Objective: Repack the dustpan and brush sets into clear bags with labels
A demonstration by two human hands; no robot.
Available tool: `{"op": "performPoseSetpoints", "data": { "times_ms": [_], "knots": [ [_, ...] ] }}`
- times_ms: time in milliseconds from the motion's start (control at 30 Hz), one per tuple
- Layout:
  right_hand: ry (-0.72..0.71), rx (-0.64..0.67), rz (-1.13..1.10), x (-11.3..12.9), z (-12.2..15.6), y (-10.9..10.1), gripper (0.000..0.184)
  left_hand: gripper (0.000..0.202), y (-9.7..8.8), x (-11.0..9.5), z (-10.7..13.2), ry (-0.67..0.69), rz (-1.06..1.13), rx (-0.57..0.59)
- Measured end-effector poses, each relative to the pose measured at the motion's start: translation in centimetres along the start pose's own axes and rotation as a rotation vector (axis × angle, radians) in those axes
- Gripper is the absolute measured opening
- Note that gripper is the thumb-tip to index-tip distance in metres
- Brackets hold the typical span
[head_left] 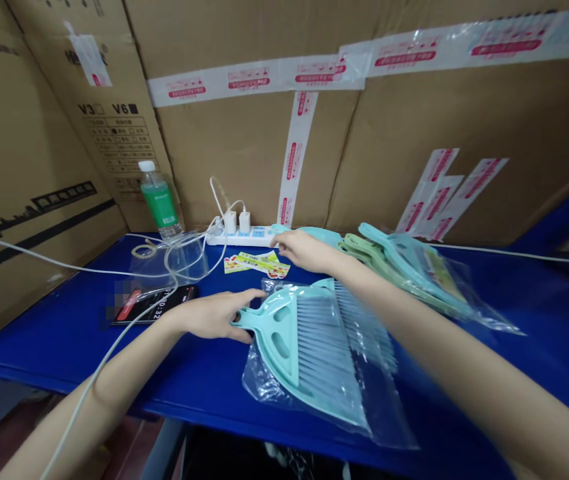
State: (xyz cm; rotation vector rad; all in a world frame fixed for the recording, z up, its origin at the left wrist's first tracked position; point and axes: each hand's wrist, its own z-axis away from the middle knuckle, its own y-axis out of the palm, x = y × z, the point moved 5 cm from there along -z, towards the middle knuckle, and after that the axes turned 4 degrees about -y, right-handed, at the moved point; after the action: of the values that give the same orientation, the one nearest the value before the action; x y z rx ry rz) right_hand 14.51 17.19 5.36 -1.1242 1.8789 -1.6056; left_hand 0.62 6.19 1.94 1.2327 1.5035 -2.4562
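Note:
A light teal dustpan [264, 323] with a matching brush [324, 333] lies in a clear plastic bag [389, 417] on the blue table. My left hand [217, 315] is at the handle's end, fingers around it and thumb stretched along the bag's edge. At the back, my right hand [307, 250] has curled fingers in front of another teal handle [278, 229], whose wider part [321, 235] shows behind my wrist. What those fingers hold, if anything, is hidden. Right of my forearm lie more bagged teal [404, 257] and green [369, 257] sweeping tools.
A white power strip [259, 233] with plugged-in chargers stands against the cardboard wall [239, 140]. Yellow labels [257, 263] lie before it. A green-labelled bottle [160, 203], a phone [159, 307] and a tape ring [144, 251] are at the left. A white cable [109, 357] crosses my left forearm.

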Motion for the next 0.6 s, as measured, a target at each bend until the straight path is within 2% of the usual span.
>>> {"op": "performPoseSetpoints", "data": {
  "times_ms": [133, 233, 367, 467, 600],
  "knots": [
    [0.065, -0.062, -0.016, -2.0, 6.6, -0.9, 0.034, 0.068, -1.0, -0.4, 0.8, 0.009, -0.02, 0.027],
    [0.101, -0.037, -0.051, -2.5, 9.9, -0.2, 0.037, 0.063, -1.8, -1.0, 1.4, 0.025, -0.03, 0.046],
    [0.048, -0.023, -0.035, -1.0, 11.0, 1.0, 0.044, 0.061, -2.4, -1.4, 2.2, 0.051, -0.06, 0.108],
    [-0.013, 0.057, -0.041, 0.2, 11.0, 2.0, 0.043, 0.062, -2.9, -1.4, 2.7, 0.068, -0.071, 0.114],
    [-0.002, 0.148, -0.081, 0.1, 11.9, 2.5, 0.046, 0.06, -3.7, -1.1, 3.4, 0.065, -0.073, 0.082]
  ]
}}
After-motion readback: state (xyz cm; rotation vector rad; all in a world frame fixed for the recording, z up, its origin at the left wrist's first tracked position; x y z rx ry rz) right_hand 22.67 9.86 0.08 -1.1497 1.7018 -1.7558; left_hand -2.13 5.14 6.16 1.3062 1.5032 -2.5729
